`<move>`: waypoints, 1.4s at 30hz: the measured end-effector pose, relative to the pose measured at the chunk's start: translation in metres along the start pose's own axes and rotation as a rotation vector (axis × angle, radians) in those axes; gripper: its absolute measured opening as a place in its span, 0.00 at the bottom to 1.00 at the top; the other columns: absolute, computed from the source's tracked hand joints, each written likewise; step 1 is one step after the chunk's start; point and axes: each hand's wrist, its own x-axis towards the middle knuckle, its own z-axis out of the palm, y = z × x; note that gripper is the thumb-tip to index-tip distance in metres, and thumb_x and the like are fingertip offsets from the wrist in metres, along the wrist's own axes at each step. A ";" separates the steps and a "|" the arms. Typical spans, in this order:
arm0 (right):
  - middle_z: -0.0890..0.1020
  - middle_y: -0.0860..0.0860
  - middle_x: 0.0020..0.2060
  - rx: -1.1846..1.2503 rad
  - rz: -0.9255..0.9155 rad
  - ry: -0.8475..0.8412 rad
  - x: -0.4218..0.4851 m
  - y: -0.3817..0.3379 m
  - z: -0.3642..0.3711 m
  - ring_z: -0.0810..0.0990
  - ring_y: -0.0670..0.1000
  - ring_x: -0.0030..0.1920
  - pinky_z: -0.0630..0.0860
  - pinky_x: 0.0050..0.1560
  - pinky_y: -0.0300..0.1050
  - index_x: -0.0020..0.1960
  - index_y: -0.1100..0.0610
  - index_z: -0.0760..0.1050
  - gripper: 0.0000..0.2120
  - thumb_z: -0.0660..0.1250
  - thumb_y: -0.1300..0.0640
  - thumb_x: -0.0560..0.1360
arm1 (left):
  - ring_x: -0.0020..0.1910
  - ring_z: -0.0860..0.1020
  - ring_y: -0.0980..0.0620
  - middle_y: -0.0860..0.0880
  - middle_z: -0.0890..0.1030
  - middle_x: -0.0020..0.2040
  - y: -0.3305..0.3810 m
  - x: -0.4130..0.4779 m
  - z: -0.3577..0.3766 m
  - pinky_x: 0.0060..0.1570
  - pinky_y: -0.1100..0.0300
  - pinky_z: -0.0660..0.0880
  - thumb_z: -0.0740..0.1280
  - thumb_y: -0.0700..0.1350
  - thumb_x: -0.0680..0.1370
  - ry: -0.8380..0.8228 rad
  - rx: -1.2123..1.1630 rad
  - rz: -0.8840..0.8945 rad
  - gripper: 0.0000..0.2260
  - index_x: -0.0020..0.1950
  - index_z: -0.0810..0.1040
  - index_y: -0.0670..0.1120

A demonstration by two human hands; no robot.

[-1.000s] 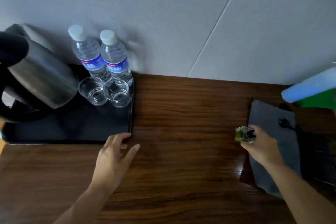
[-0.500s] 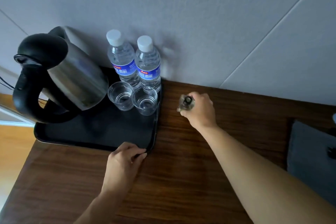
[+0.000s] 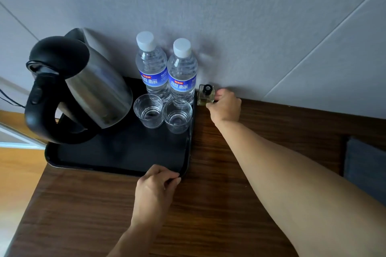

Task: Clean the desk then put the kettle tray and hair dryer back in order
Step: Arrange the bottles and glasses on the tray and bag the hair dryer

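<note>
A black tray (image 3: pixel 117 152) lies at the left end of the wooden desk (image 3: pixel 208 204). On it stand a steel kettle (image 3: pixel 87 87) with a black handle, two water bottles (image 3: pixel 165 69) and two empty glasses (image 3: pixel 163 113). My left hand (image 3: pixel 154 190) pinches the tray's near right corner rim. My right hand (image 3: pixel 224 106) grips a small square glass bottle (image 3: pixel 205 95) with a black cap, held upright against the wall just right of the tray.
The grey wall (image 3: pixel 250 27) runs along the desk's back edge. A dark grey cloth (image 3: pixel 365 169) lies at the right edge of view. The desk's left edge drops to a light wooden floor (image 3: pixel 18 173). A thin cable (image 3: pixel 10 100) hangs behind the kettle.
My right hand carried the small glass bottle from the right side of the desk leftward to the wall beside the tray. My left hand curled onto the tray's corner rim.
</note>
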 end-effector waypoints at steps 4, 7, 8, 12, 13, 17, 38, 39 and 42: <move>0.85 0.51 0.56 0.027 -0.052 -0.043 -0.014 0.004 -0.014 0.83 0.53 0.57 0.80 0.60 0.48 0.62 0.55 0.81 0.19 0.75 0.58 0.72 | 0.36 0.79 0.63 0.60 0.80 0.45 0.020 0.003 -0.002 0.40 0.63 0.80 0.79 0.48 0.71 -0.002 0.057 -0.088 0.08 0.49 0.86 0.52; 0.84 0.51 0.58 0.032 -0.093 -0.069 -0.035 0.018 -0.032 0.83 0.52 0.56 0.80 0.60 0.49 0.65 0.54 0.79 0.21 0.75 0.56 0.73 | 0.39 0.79 0.63 0.60 0.80 0.46 0.044 0.004 -0.003 0.40 0.58 0.81 0.77 0.55 0.71 0.001 0.060 -0.073 0.12 0.52 0.84 0.53; 0.84 0.51 0.58 0.040 -0.103 -0.076 -0.043 0.024 -0.040 0.83 0.50 0.55 0.80 0.59 0.48 0.65 0.54 0.79 0.20 0.75 0.56 0.73 | 0.40 0.79 0.63 0.60 0.80 0.46 0.053 0.005 -0.002 0.40 0.59 0.81 0.76 0.56 0.72 0.002 0.041 -0.058 0.13 0.53 0.84 0.53; 0.83 0.48 0.59 0.065 -0.111 -0.128 -0.084 0.059 -0.079 0.82 0.43 0.52 0.77 0.52 0.35 0.65 0.52 0.78 0.21 0.75 0.54 0.74 | 0.45 0.80 0.64 0.61 0.80 0.48 0.083 0.003 0.011 0.45 0.66 0.78 0.72 0.57 0.74 -0.045 -0.054 -0.051 0.13 0.56 0.83 0.54; 0.83 0.47 0.59 0.068 -0.106 -0.146 -0.096 0.072 -0.091 0.81 0.42 0.52 0.77 0.52 0.34 0.66 0.52 0.78 0.20 0.75 0.53 0.74 | 0.46 0.80 0.65 0.61 0.80 0.48 0.090 0.001 0.017 0.45 0.67 0.77 0.72 0.56 0.74 -0.069 -0.072 -0.051 0.13 0.56 0.83 0.54; 0.81 0.43 0.62 0.026 -0.054 -0.200 -0.140 0.139 -0.143 0.80 0.40 0.57 0.76 0.52 0.30 0.66 0.47 0.77 0.18 0.71 0.48 0.77 | 0.46 0.79 0.66 0.59 0.82 0.48 0.123 -0.013 0.040 0.45 0.67 0.75 0.71 0.55 0.76 -0.169 -0.137 -0.065 0.11 0.56 0.82 0.55; 0.51 0.40 0.81 -0.228 -0.008 -0.327 -0.227 0.390 -0.315 0.42 0.44 0.80 0.52 0.81 0.51 0.76 0.41 0.64 0.30 0.64 0.55 0.76 | 0.53 0.78 0.55 0.54 0.69 0.63 0.269 -0.122 0.263 0.45 0.63 0.74 0.65 0.53 0.80 -0.691 0.496 0.394 0.11 0.62 0.76 0.57; 0.55 0.42 0.81 -0.242 -0.023 -0.188 -0.223 0.392 -0.319 0.45 0.45 0.80 0.55 0.80 0.54 0.75 0.43 0.66 0.28 0.63 0.53 0.76 | 0.47 0.79 0.54 0.55 0.73 0.57 0.265 -0.118 0.262 0.39 0.63 0.70 0.66 0.50 0.80 -0.655 0.499 0.383 0.06 0.56 0.79 0.55; 0.62 0.55 0.79 -0.398 0.173 0.310 -0.195 0.406 -0.343 0.57 0.58 0.80 0.57 0.78 0.63 0.75 0.50 0.67 0.31 0.68 0.45 0.74 | 0.38 0.79 0.53 0.54 0.77 0.47 0.254 -0.103 0.249 0.35 0.61 0.72 0.70 0.42 0.77 -0.561 0.497 0.295 0.04 0.48 0.83 0.52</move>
